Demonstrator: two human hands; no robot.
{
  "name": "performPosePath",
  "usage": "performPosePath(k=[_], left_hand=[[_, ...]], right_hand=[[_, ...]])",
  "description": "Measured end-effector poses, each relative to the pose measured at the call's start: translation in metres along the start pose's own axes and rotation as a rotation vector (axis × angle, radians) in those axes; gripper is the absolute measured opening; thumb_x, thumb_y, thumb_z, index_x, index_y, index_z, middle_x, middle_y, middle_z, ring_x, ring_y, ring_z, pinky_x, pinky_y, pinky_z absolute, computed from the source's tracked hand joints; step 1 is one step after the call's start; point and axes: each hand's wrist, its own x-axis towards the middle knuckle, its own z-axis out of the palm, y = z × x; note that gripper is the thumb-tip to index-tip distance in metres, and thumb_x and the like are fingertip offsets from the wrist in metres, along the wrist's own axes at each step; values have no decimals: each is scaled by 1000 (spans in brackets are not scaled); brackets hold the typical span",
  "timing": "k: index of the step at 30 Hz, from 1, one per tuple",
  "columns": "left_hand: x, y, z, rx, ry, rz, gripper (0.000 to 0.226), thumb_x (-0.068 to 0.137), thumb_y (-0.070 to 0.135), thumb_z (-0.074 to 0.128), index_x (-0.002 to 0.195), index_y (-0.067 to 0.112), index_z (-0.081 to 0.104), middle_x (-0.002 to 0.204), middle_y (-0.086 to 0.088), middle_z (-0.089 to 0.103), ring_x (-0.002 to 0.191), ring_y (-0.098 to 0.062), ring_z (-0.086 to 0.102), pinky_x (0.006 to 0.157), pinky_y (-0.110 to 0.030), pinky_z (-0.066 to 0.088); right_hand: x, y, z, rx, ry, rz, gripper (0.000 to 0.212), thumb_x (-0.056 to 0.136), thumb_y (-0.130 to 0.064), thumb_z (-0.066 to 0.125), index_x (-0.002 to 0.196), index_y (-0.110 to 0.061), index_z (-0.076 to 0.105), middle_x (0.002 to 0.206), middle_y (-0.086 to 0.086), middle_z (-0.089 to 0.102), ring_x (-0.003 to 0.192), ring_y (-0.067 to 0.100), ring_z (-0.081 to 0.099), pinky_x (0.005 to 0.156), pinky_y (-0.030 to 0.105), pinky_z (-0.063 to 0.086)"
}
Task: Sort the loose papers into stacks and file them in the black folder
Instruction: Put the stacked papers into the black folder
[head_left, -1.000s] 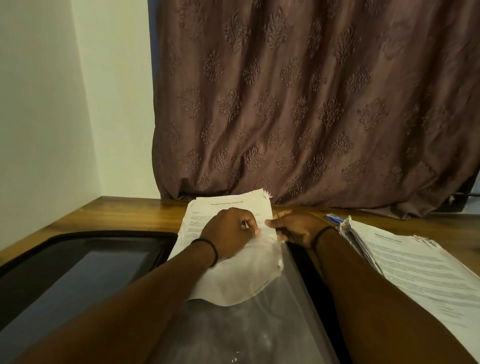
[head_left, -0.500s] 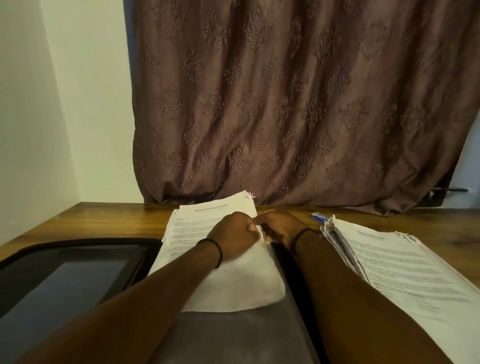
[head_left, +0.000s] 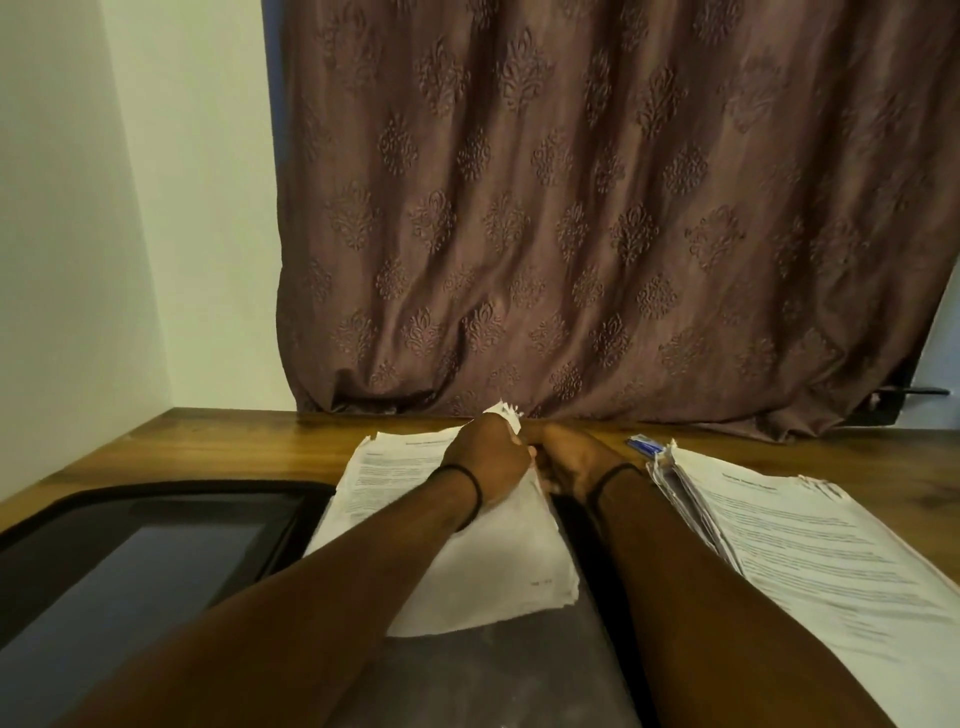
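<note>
A stack of printed papers (head_left: 395, 467) lies in the middle of the open black folder (head_left: 171, 535), partly inside a clear plastic sleeve (head_left: 498, 675). My left hand (head_left: 491, 460) rests on the stack's far right corner with fingers curled, gripping the paper edge there. My right hand (head_left: 569, 457) is beside it, fingers curled at the same edge; its fingertips are hidden behind my left hand. A second, thicker stack of papers (head_left: 810, 545) lies to the right.
The wooden desk (head_left: 249, 447) runs along a brown patterned curtain (head_left: 571, 208) at the back and a white wall on the left. A blue pen (head_left: 644, 446) lies just beyond the right stack.
Both hands have slid a little farther up the stack toward its far corner. The papers have settled flatter in the sleeve. The camera has shifted slightly.
</note>
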Motion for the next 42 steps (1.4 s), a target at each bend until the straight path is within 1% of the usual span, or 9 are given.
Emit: performPosePath(k=[8,13,16,20,24,27,33,38,42], left_hand=[[-18,-25,-68,122,-345,70,29,88,28,71,63,15,65,56,3,59,49,-4,48,53,-17,43],[-25,-43,-72,116,-270,114,25,85,26,74,63,16,67,56,8,61,51,1,49,57,-14,42],[-22,-41,-65,134,-167,186,30,84,24,74,56,23,63,53,14,59,53,5,50,58,-12,38],[-19,-44,-66,110,-145,227,27,83,21,75,57,19,65,53,12,57,52,3,49,54,-9,37],[-19,-49,-69,88,-159,207,21,81,21,77,64,12,71,58,10,62,55,3,50,59,-18,45],[-23,-47,-69,68,-180,198,19,82,21,76,66,14,72,60,10,64,57,3,53,62,-21,47],[-20,-49,-69,122,-170,202,16,77,36,77,66,25,72,73,10,71,77,-11,67,81,-40,56],[-19,-51,-69,165,-200,205,21,79,34,77,62,27,68,73,14,69,79,-4,63,86,-36,53],[-16,-52,-72,164,-172,249,28,83,27,75,57,24,65,67,3,68,65,-5,61,72,-30,53]], right_hand=[[-5,-5,-1,-194,-187,35,9,90,-15,56,95,-11,63,59,0,51,44,7,44,41,15,34],[2,5,12,-92,2,-121,14,92,-17,65,82,-8,64,65,6,61,43,12,45,37,17,34],[1,9,14,-83,137,-214,24,90,-8,68,68,-7,59,52,3,58,35,8,43,35,15,32],[-9,4,-1,-158,-67,-185,12,95,-13,63,90,-2,64,66,7,57,44,8,43,37,16,32],[-8,-3,-8,-271,-261,-40,13,94,-11,62,82,-9,59,57,0,53,45,5,45,40,15,34],[-12,-8,-3,-290,-228,7,13,93,-16,63,80,-13,61,61,1,53,46,6,44,40,14,32],[-8,3,11,-150,55,-208,26,93,-13,66,70,-8,54,46,0,51,30,5,36,33,14,26],[-10,1,-5,-199,-151,-130,16,92,-14,67,80,-7,59,57,1,57,44,7,44,39,16,30],[-8,1,-5,-240,-243,-103,23,93,-16,65,71,-15,58,52,-5,55,45,6,42,39,16,26]])
